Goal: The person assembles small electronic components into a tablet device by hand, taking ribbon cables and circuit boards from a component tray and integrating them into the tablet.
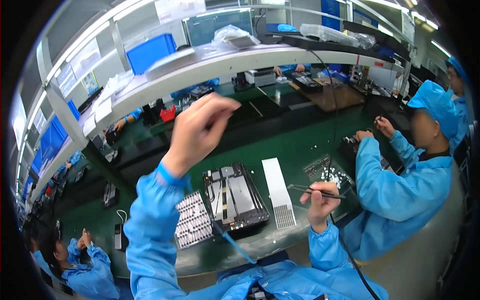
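My left hand (200, 132) is raised over the bench, slightly blurred, its fingers curled toward the thumb; whatever they may pinch is too small to tell. A blue cord (235, 246) runs from near that wrist toward my lap. Lower right, my right hand (320, 205) grips dark tweezers (300, 189), their tips pointing left above the bench. Between my arms lies an opened electronic device (240, 192) with silver plates and black edges. Left of it is a white sheet (192, 220) with rows of small dark parts. To its right lies a white strip (276, 182) with a grid at the near end.
Small white pieces (342, 181) lie scattered on the green bench (295, 150). A blue-clad co-worker (405, 175) sits close on my right, another (87, 270) at lower left. A raised shelf (225, 61) carries a blue bin (150, 52). A dark cable (334, 115) hangs past my right hand.
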### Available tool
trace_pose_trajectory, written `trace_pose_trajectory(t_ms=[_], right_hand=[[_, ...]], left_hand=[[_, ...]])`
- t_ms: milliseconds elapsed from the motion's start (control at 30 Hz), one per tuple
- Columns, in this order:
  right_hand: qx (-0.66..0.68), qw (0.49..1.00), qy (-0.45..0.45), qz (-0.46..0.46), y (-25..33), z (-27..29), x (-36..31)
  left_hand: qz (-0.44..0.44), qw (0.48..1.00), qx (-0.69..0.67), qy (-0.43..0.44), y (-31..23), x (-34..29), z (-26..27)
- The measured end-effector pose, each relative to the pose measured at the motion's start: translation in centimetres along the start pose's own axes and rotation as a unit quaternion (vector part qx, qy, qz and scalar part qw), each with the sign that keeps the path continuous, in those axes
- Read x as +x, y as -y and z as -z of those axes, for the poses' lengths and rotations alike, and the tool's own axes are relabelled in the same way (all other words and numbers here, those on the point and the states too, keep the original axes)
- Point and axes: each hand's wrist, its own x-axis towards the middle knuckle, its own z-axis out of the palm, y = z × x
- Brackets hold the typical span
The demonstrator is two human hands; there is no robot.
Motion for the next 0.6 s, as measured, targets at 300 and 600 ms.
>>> trace_pose_trajectory(t_ms=[300, 600], right_hand=[[-0.181, 0.97, -0.03, 0.159, -0.9, 4.9, -0.8], [-0.113, 0.967, -0.133, 0.185, 3.6, 5.6, 0.2]], left_hand=[[-0.409, 0.88, 0.147, 0.194, 4.4, 13.7, -19.8], [-0.444, 0.785, -0.252, 0.352, -6.0, -9.2, -36.2]])
